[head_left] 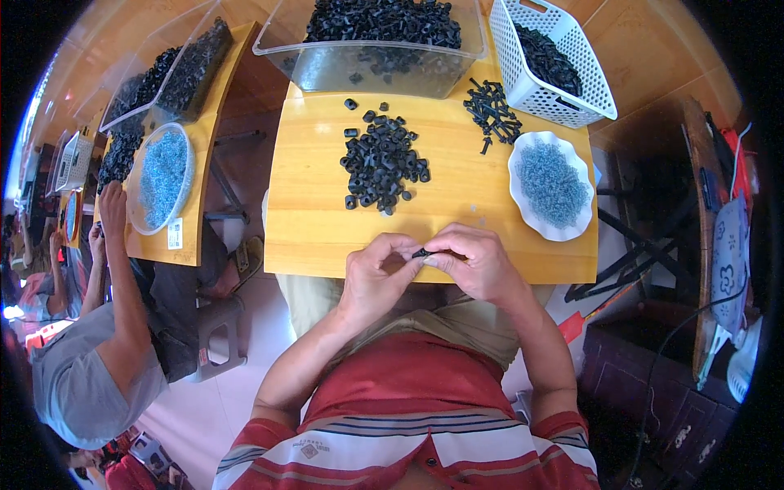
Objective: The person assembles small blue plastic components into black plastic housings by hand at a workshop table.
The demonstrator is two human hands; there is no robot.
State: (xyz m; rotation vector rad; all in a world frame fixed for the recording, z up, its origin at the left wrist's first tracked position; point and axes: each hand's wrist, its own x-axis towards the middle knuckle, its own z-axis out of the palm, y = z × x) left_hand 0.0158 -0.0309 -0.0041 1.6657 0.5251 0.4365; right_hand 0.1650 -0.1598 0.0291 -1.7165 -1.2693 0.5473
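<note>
While both hands meet at the near edge of the counter (327, 237), other things lie all around them. Far to the left, another person's arm (122, 269) reaches up to a second counter (208, 122). On it sit a round bowl of blue bits (163, 175) and long clear trays of black parts (175, 73).

The left hand (376, 273) is curled, with its thumb and fingers pinched on a small black part (421, 253). The right hand (474, 261) is curled too and pinches the same small black part from the other side. The part sits between the two hands, just over the near edge of the counter. The fingers hide most of it.

Past the hands, in the middle of the counter, lies a pile of black rings (382, 163). Nothing stands between the hands and this pile. Behind the pile is a big clear tub (376, 69) full of more black pieces. To the right of the pile is a little heap of black pins (492, 110). A white basket (551, 61) stands at the far right corner, tilted, with dark parts inside. Near it, closer to the person, a white dish of blue bits (551, 186) rests by the right edge.
</note>
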